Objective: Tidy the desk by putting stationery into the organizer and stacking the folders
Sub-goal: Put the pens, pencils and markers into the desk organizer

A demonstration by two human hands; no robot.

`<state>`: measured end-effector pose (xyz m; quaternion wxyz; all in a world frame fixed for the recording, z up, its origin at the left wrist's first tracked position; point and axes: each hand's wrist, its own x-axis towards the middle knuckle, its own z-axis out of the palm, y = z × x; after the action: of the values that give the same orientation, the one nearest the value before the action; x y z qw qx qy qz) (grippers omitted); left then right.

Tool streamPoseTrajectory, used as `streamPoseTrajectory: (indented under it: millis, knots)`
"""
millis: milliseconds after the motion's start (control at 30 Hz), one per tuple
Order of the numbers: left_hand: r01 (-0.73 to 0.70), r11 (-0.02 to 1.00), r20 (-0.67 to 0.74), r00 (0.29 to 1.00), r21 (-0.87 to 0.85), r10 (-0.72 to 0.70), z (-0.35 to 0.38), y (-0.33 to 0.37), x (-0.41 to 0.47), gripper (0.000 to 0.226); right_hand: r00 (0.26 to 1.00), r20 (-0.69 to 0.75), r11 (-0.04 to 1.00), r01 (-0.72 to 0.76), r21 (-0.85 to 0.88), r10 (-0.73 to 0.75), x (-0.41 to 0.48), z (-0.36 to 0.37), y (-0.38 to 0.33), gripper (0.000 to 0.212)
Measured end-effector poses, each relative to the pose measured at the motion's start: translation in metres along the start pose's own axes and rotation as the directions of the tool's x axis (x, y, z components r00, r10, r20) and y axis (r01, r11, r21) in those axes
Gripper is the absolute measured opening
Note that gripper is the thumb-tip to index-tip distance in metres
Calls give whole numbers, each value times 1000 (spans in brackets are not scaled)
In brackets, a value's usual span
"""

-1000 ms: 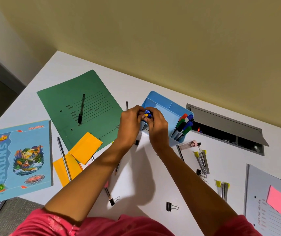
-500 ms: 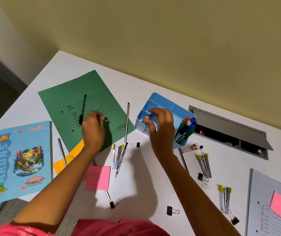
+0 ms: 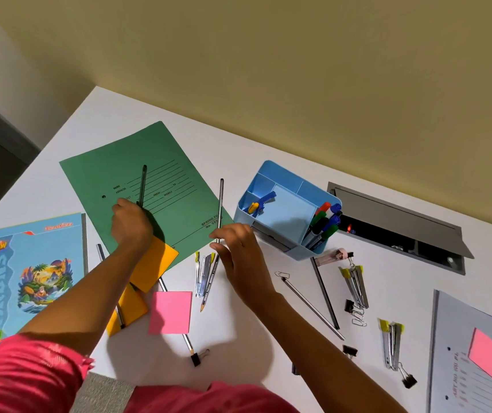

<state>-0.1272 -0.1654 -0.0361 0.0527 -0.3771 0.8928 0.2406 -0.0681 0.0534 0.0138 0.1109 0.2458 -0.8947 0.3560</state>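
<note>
Long grey pencil (image 3: 220, 204): centre of frame, flat on the white desk (image 3: 411, 287). It runs near-vertical, blunt end up by the right corner of the green card folder (image 3: 164, 162), sharpened tip down. The lower part is touching or just beside a yellow-tipped metal file clip (image 3: 201, 272). My read: light, stiff and thin, so it rolls and is awkward to get under. Pinch mid-shaft, lift level, stay off the tip.

Your right hand (image 3: 238, 257) is over that mid-shaft. The fingers are loose and spread, with the shaft showing between index tip and thumb. I see no closed pinch.

Slim black pen (image 3: 142, 183): left of centre, lying on the green folder. Likely light and smooth, and it will slide on card. Take it by the barrel. Your left hand (image 3: 131, 225) covers its lower end with the fingertips hidden, so I can't tell if it has the pen.

Target is the light blue plastic organizer (image 3: 292, 216), just right of the pencil's top. Coloured markers (image 3: 325, 222) stand in its right compartment, small blue and yellow clips (image 3: 258, 205) in the left one.

Judgement: long items go in with the markers. The folders are not stacked: the grey folder (image 3: 477, 353) sits lower right, well apart from the green one.
</note>
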Motion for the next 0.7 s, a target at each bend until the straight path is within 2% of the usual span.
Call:
streamPoseTrajectory:
  millis: [100, 200, 300, 433, 533, 633, 700]
  knots:
    - [-23, 999, 40, 999, 43, 21, -6, -4, 1, 37, 998, 43, 999, -53, -7, 53, -5, 0, 1, 17]
    - [-82, 997, 40, 996, 6, 82, -13, -2, -9, 35, 997, 57, 999, -48, -2, 48, -5, -3, -1, 17]
    - [-231, 967, -39, 973, -110, 228, -24, 7, -32, 23, 997, 66, 999, -42, 2, 42, 2, -7, -7, 17]
    - [-451, 834, -153, 892, -317, 425, -47, 29, -78, 11, 996, 86, 999, -24, 32, 21, 18, -12, -17, 33]
    - [-543, 757, -154, 837, -365, 526, -64, 43, -111, 12, 999, 33, 998, 30, 63, -32, 27, -12, -20, 44]
    - [-571, 716, -135, 810, -403, 570, -75, 57, -133, 16, 996, -81, 994, 41, 99, -33, 34, -12, -24, 29]
    - [-578, 688, -154, 803, -439, 576, -82, 65, -137, 16, 988, -148, 991, 58, 117, -41, 41, -17, -23, 32]
